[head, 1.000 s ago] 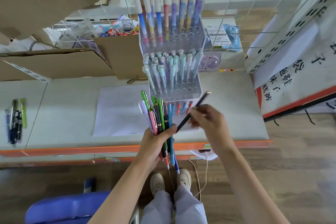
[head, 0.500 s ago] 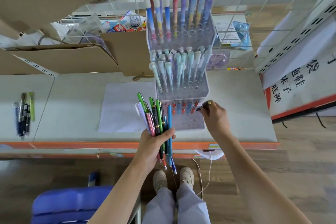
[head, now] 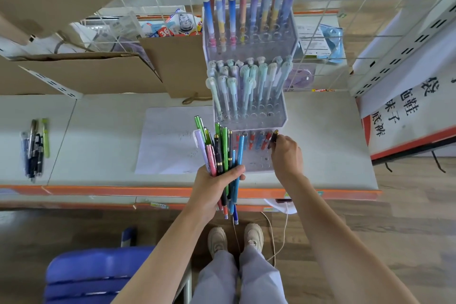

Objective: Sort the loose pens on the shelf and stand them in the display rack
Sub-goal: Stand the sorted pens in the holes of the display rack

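A clear tiered display rack [head: 283, 119] stands on the grey shelf [head: 98, 136], with tall pens in the top tier, pale blue pens in the middle tier and a few red and blue pens in the lowest tier. My left hand [head: 214, 187] grips a bundle of loose pens [head: 222, 150], green, pink, black and blue, in front of the rack. My right hand [head: 287, 155] pinches a black pen [head: 273, 138] that stands at the right end of the lowest tier's back row.
Several more loose pens [head: 35, 145] lie at the shelf's left. A white paper sheet [head: 170, 140] lies left of the rack. Cardboard boxes [head: 98, 74] stand behind. The shelf has an orange front edge [head: 123, 191]. A blue chair [head: 98, 274] sits below left.
My right hand carried the black pen from beside the bundle to the rack's lowest tier and stood it upright there. The left hand has kept its bundle still.
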